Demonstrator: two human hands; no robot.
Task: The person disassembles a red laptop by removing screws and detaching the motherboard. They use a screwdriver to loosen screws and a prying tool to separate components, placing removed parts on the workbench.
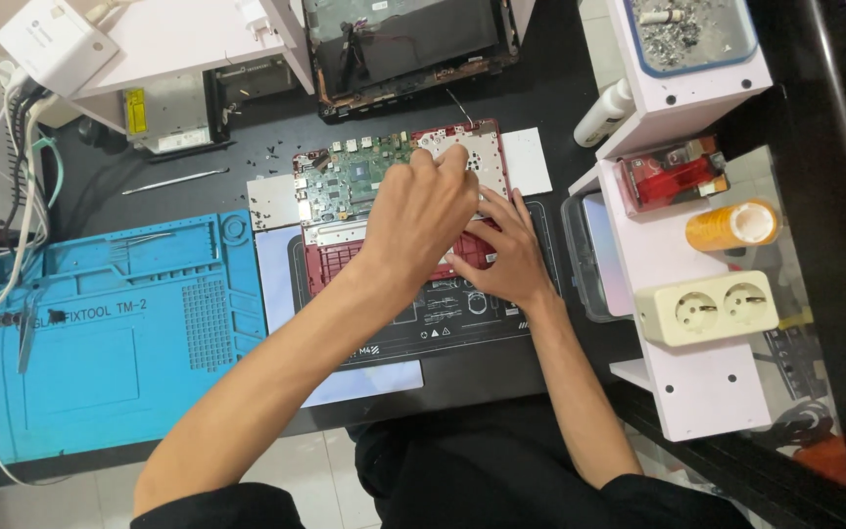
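Hands, both bare, both over the opened red laptop base (345,260) at table centre.

Left hand (421,217): arm crossing in from the lower left; knuckles up, fingers curled and drawn together at the tips, pressed down near the pale metal plate (477,157) at the upper right of the green circuit board (350,176). Whether anything small is pinched between the fingertips cannot be told; the hand hides its own grip.

Right hand (506,257): just beside and partly under the left hand, fingers spread flat on the red chassis, bracing it. Holds nothing that shows.

Work in hand, by judgement: a fastening, connector or small part at the board's upper right corner is being worked by the left fingertips while the right steadies the base. A fine, steady touch on that corner looks called for, with the base kept from shifting.

Beneath the hands: dark printed work mat (443,318), the base lying on it.

Left of the hands: blue silicone repair mat (119,343), a tweezer-like tool at its left edge; above it a slim metal pry tool (173,180) and scattered small black screws (271,152).

Beyond the hands: a second dismantled dark laptop shell (403,44).

Right of the hands: white shelf unit (682,392) carrying a cream double socket (707,308), an orange tape roll (733,224) and a red clear-cased item (668,176); a white bottle (602,115) near its upper end.
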